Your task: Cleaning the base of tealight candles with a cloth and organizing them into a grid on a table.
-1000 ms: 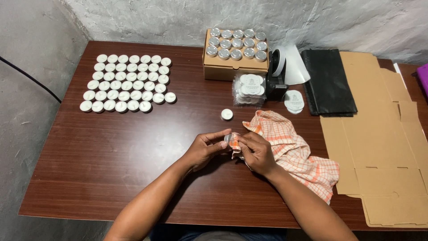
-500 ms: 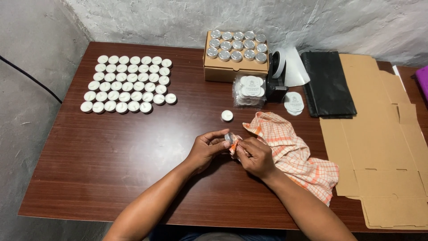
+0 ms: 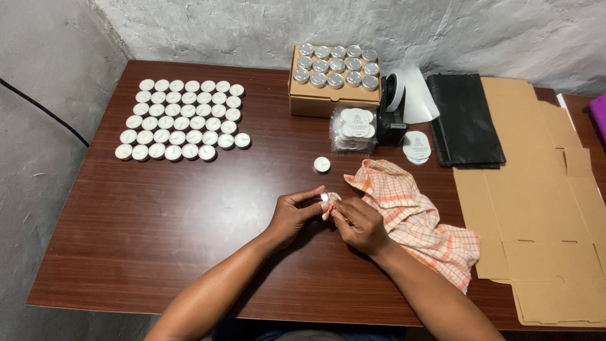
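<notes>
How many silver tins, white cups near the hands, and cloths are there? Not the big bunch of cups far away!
Silver tins: 15
Lone white cup: 1
Held cup: 1
Cloth: 1
Total: 18

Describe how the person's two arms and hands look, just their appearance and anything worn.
Both forearms are bare as far as the frame shows: no sleeves, gloves, watch or bracelets visible. The left hand and right hand show no rings that can be made out. Fingernails look short and unpainted. Clothing appears only as a dark strip at the bottom edge.
</notes>
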